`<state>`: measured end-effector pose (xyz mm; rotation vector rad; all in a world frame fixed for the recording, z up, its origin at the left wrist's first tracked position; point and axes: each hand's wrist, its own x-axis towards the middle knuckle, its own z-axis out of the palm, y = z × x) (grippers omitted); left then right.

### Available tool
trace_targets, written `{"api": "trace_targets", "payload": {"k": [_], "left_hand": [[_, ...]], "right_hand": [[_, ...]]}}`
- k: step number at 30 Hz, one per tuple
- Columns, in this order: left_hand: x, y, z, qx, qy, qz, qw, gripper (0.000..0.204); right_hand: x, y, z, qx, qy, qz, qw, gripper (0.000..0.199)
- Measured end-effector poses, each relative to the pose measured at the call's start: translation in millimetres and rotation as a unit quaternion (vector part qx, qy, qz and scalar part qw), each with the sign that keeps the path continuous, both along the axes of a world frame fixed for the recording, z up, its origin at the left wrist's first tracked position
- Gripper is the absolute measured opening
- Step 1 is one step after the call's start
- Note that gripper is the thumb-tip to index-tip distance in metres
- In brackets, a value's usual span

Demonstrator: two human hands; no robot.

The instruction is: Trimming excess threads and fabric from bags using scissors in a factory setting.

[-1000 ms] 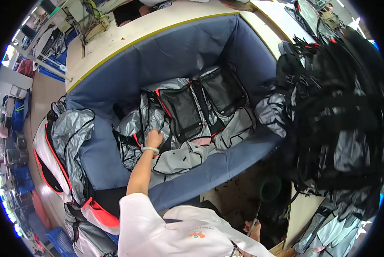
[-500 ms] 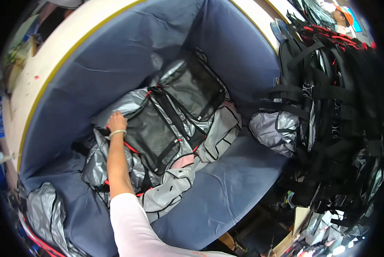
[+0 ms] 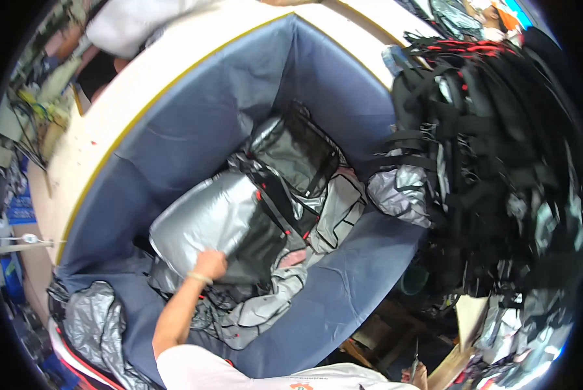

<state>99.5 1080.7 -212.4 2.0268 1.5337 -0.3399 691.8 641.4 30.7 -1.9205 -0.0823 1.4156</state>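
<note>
My left hand [image 3: 211,265], with a pale bracelet at its wrist, is closed on the near edge of a silver-lined bag flap [image 3: 203,221]. The flap stands raised over the black mesh of the bag [image 3: 255,257]. Beside it lies a second silver and black bag [image 3: 294,156] with red trim. Grey lining cloth [image 3: 265,305] spills along the near side of both. Low at the right, my right hand [image 3: 416,375] is closed around a slim pointed tool [image 3: 416,351], too small to name surely, held point up.
A blue-grey fabric-lined bin [image 3: 343,305] with a yellow-edged pale rim [image 3: 103,156] surrounds the bags. At the right hangs a dense stack of black strapped bags [image 3: 486,162]. A silver bag piece [image 3: 96,325] lies at the lower left. Another person [image 3: 496,19] is at the far right.
My left hand has pulled the silver flap up and toward me, so it now covers much of the mesh panel. My right hand with the tool has come further into view.
</note>
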Motion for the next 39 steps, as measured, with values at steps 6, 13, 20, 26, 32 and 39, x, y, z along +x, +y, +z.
{"api": "trace_targets", "payload": {"k": [6,13,20,26,32,39], "left_hand": [[20,-60,156,0.065,-0.116,0.199,0.971,0.025],[8,-89,399,0.265,-0.191,0.296,0.898,0.024],[161,-219,571,0.381,-0.067,0.190,0.902,0.040],[222,-350,606,0.436,-0.027,0.108,0.893,0.040],[316,-370,557,0.403,-0.100,0.018,0.910,0.035],[419,-335,461,0.470,-0.026,-0.036,0.882,0.024]], "right_hand": [[17,-5,-46,-0.103,-0.151,0.043,0.982,0.016],[48,-37,-89,-0.052,-0.141,0.034,0.988,0.022],[37,-28,-83,0.156,-0.106,0.101,0.977,0.037],[-40,37,73,0.566,-0.033,0.247,0.785,0.034],[-81,2,163,0.676,-0.074,0.244,0.691,0.062],[-68,-42,141,0.518,-0.113,0.097,0.843,0.053]]}}
